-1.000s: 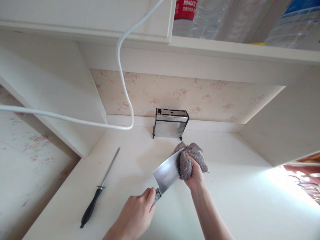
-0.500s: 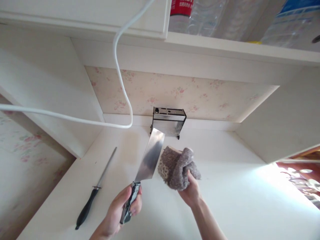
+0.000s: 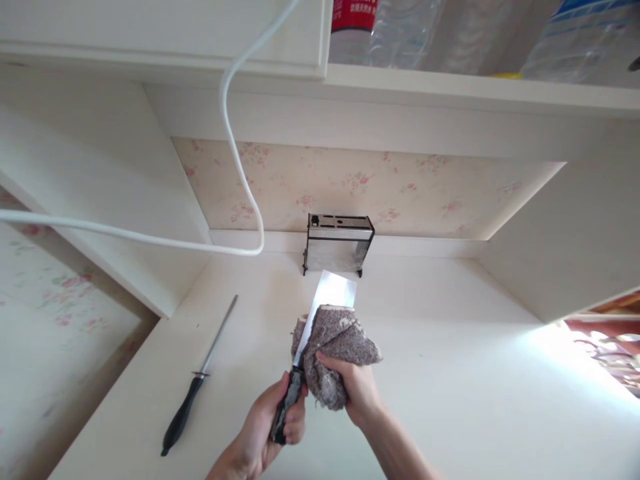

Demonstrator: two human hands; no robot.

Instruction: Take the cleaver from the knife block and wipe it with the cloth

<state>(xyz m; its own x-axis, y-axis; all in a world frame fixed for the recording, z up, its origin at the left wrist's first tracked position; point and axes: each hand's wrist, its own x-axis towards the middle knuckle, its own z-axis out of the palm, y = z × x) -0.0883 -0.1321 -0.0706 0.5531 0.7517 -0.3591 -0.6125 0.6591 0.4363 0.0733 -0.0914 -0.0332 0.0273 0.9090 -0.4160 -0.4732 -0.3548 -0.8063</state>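
Note:
My left hand (image 3: 277,417) is closed around the dark, worn handle of a cleaver (image 3: 336,289), whose broad shiny blade points up and away from me. In my right hand (image 3: 354,387) is a bunched grey-brown cloth (image 3: 337,343), folded around the blade so that part shows on either side. The cloth hides the lower middle of the blade, while its square tip stays bare. To the left, a honing steel (image 3: 200,377) with a black handle lies on the white countertop (image 3: 440,373).
A metal knife block (image 3: 336,250) with slots in its top stands against the back wall. A white cable (image 3: 245,177) hangs across the upper left. Overhead, an open shelf (image 3: 450,80) holds clear plastic bottles (image 3: 403,33). White side panels border the counter.
My right hand has moved left and brought the cloth onto the cleaver blade, wrapping both sides. My left hand with the cleaver has shifted slightly right.

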